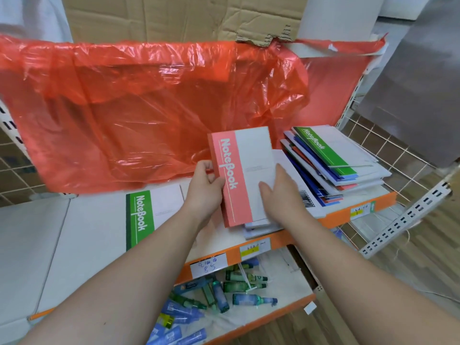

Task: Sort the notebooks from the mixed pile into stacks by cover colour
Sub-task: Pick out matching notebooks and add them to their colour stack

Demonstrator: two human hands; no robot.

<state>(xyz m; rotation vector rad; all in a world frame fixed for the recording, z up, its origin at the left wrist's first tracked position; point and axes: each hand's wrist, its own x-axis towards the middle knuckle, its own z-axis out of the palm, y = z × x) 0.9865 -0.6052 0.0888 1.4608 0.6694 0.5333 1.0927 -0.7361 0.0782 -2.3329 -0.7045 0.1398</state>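
**Pink notebook in both hands, above the shelf front**

Left hand [205,186] has its fingers curled round the spine edge of the pink notebook [239,175], gripping it. Right hand [278,192] lies flat, fingers straight, on the white half of the cover. The notebook is tilted, just over a low stack of pale notebooks [258,227] at the front of the shelf [74,232]. The mixed pile [331,163] sits just to the right, green cover on top. A lone green notebook [142,215] lies flat to the left. Red plastic sheet [149,108] behind; small bottles [219,295] on the tier below.
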